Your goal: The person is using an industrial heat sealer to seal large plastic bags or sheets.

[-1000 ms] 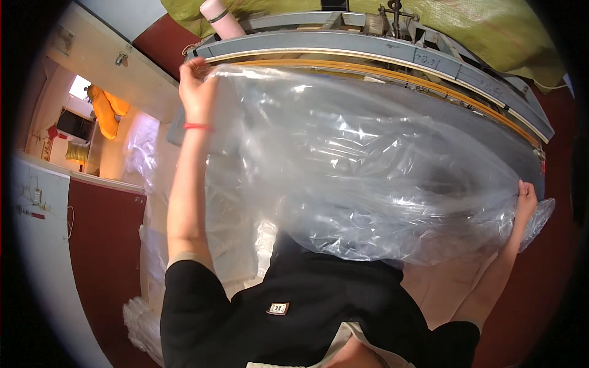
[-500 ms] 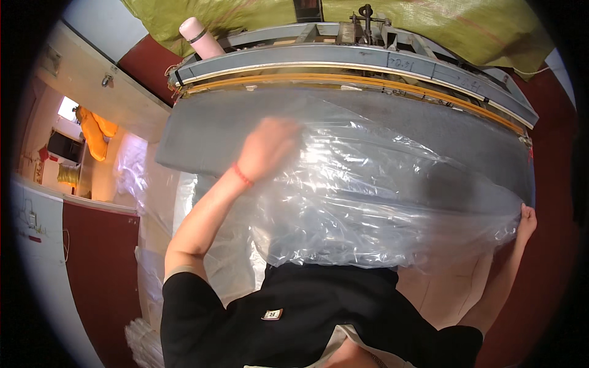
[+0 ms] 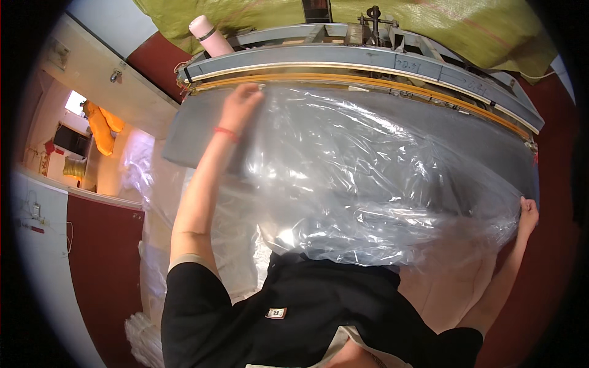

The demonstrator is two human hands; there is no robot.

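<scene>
A clear, crinkled plastic sheet (image 3: 343,178) lies over a grey padded surface (image 3: 199,132) in front of me, and its near part falls against my body. My left hand (image 3: 241,109), with a red band at its wrist, is at the far left corner of the sheet, close to the machine's orange rail. Its fingers are curled closed on the sheet's edge, though the fingertips are partly hidden. Far to the right, my right hand (image 3: 529,214) pinches the sheet's right edge beside the end of the grey surface.
Behind the grey surface runs a long metal frame (image 3: 307,56) with orange rails (image 3: 368,81). A pink roll (image 3: 210,38) leans at its left end. Yellow-green woven sheeting (image 3: 429,27) hangs at the back. More clear plastic (image 3: 144,334) lies bunched at lower left, near a doorway.
My left hand has moved away from me and slightly left, up to the rail, and the sheet now spreads farther over the grey surface. My right hand stays at the right edge.
</scene>
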